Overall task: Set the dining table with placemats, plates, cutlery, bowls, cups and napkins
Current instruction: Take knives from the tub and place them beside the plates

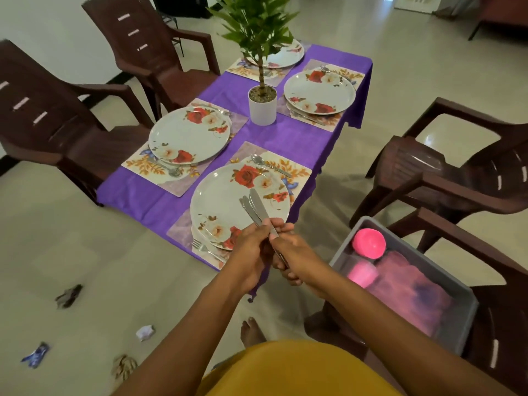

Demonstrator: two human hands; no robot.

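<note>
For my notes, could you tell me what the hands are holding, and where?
Both hands, left and right, hold the table knives by their handles, blades pointing up over the nearest plate.

Both hands, left hand (251,252) and right hand (288,258), grip a bundle of steel table knives (255,208) above the nearest white floral plate (217,201) on the purple-clothed table (288,138); a grey plastic tub (457,310) sits right.

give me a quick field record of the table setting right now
table: purple cloth, four placemats, each with a floral plate
nearest plate: spoon and fork beside it
hands: left hand and right hand both holding knives
centre: potted plant
grey tub: on chair, pink bowl, pink cup
</note>
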